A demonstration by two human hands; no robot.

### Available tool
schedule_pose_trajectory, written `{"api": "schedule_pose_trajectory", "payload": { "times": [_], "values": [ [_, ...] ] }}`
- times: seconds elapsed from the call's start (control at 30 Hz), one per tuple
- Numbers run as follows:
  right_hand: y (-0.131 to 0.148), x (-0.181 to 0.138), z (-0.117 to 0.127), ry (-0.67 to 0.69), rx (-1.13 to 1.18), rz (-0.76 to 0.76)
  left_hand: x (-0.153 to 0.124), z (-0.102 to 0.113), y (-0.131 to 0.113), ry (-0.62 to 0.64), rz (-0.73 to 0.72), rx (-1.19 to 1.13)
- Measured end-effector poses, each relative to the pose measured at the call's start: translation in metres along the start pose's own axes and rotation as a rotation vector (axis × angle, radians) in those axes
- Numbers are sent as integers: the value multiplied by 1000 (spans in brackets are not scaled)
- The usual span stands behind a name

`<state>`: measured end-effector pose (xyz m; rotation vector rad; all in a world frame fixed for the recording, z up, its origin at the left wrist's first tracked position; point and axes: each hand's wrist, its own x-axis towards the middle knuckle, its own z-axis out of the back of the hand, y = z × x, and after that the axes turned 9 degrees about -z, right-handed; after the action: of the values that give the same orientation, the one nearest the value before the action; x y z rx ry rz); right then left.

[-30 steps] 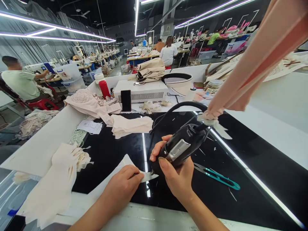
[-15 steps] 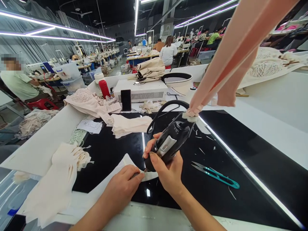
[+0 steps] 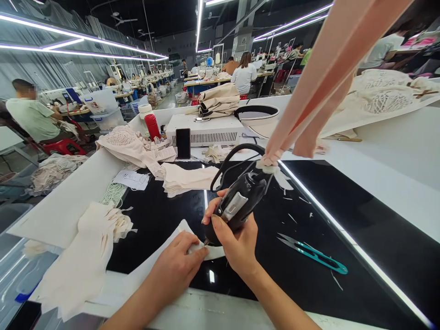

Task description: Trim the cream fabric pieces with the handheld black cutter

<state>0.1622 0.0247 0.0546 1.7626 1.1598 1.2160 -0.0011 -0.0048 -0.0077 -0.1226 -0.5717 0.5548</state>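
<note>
My right hand [image 3: 239, 243] is wrapped round a black corded electric fabric cutter [image 3: 242, 199] with a silver plate on its side. Its narrow metal tip points down at the edge of a white fabric piece [image 3: 176, 232]. A pink fabric strip [image 3: 305, 87] is tied at the cutter's top and runs up out of view. With thumb and fingers pressed together, my left hand [image 3: 178, 261] holds that fabric just left of the tip. A curved end of the fabric shows under the cutter, on the black table surface [image 3: 151, 229].
Teal thread snips [image 3: 314, 254] lie right of my hands, among white thread scraps. Cream fabric stacks [image 3: 189, 178] lie behind and at left [image 3: 82, 256]. A phone [image 3: 183, 143] leans against a white metal box [image 3: 206, 128]. Other people sit at sewing machines beyond.
The view has shifted slightly. My left fingertips have moved a little on the fabric, and a pale bit of it now shows between them. The cutter stays in my right hand.
</note>
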Motion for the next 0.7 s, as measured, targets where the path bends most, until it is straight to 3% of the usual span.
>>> {"api": "schedule_pose_trajectory", "payload": {
  "times": [0.47,0.7],
  "values": [
    [-7,2,-1,-1,-13,-10,-1,-6,1,-10,23,-3],
    [-3,9,20,11,-137,-24,9,-12,14,-59,66,-33]
  ]
}}
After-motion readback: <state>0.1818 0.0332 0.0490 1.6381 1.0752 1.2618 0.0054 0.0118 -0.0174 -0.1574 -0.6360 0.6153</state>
